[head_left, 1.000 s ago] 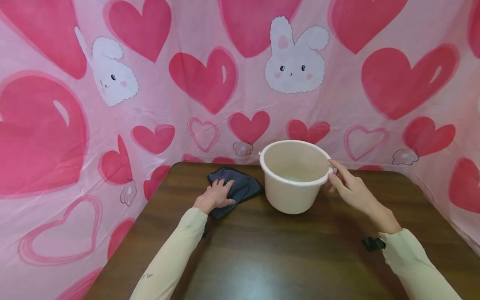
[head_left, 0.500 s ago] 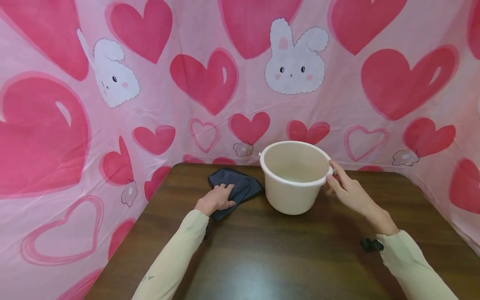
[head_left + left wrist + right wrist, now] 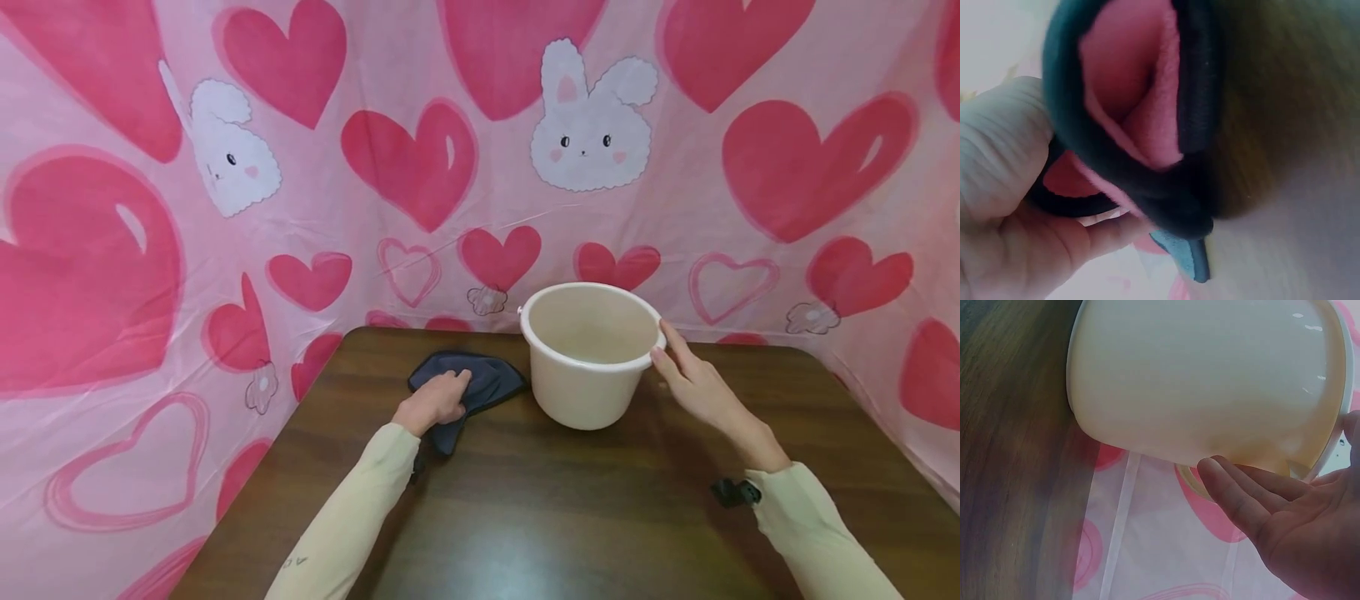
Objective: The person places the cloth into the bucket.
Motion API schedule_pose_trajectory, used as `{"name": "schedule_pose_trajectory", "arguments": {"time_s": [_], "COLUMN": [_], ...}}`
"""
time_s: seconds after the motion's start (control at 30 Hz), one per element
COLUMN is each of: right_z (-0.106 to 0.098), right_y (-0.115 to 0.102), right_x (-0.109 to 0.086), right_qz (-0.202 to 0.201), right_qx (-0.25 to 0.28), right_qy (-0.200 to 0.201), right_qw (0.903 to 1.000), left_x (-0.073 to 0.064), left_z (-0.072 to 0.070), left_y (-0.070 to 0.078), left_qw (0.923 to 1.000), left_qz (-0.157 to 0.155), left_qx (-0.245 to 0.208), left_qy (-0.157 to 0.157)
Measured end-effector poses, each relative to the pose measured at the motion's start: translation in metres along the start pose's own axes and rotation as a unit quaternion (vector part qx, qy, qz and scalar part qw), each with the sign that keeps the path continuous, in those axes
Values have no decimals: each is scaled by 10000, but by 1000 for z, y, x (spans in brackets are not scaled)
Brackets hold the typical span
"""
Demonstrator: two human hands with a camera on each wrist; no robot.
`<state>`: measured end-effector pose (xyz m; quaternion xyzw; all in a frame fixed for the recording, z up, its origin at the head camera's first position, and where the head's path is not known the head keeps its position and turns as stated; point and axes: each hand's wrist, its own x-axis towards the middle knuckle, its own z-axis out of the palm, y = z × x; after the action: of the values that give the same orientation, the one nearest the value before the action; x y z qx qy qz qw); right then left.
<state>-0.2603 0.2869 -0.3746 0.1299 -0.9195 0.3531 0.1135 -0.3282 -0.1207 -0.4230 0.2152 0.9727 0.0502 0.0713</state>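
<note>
My left hand (image 3: 433,402) grips a dark blue cloth (image 3: 492,379) on the left of the table, bunching it under the fingers. Up close in the left wrist view, the cloth (image 3: 1197,81) shows black edging and a pink underside folded open, with the thumb side of the hand (image 3: 1016,169) against it. A cream plastic bucket (image 3: 581,396) stands upright just right of the cloth. My right hand (image 3: 705,387) holds the bucket's right rim. In the right wrist view, fingers (image 3: 1235,500) lie along the outside of the bucket wall; part of the thumb is cut off.
The dark wooden table (image 3: 525,517) has a far edge close behind the bucket. A pink curtain (image 3: 495,192) with hearts and rabbits hangs behind and at both sides. Small black wrist devices (image 3: 735,492) sit below the sleeves.
My left hand has gone from lying spread on the cloth to gripping it, drawing the near part of it toward me and creasing it. The bucket and right hand stay nearly in place.
</note>
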Motion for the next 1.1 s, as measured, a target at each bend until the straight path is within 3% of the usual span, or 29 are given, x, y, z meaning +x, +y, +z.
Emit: {"name": "schedule_pose_trajectory", "arguments": {"time_s": [0.13, 0.3, 0.57, 0.87, 1.1], "right_z": [0, -1, 1, 2, 3], "right_y": [-1, 0, 6, 10, 11], "right_x": [2, 2, 4, 5, 7], "right_qz": [-25, -18, -41, -77, -179], "right_qx": [-63, -20, 130, 325, 480], "right_qy": [7, 25, 68, 76, 98], "right_qw": [10000, 10000, 9999, 9994, 9986], "left_x": [-2, -3, -1, 0, 0], "left_z": [-3, -10, -20, -36, -51], "left_y": [-1, -4, -7, 1, 7], "left_qw": [9987, 9901, 9733, 9326, 9072], "left_qz": [45, 46, -114, -62, -60], "left_qx": [-121, -499, -1035, -1462, -1708], "left_qy": [493, 1312, 2047, 3299, 3845]}}
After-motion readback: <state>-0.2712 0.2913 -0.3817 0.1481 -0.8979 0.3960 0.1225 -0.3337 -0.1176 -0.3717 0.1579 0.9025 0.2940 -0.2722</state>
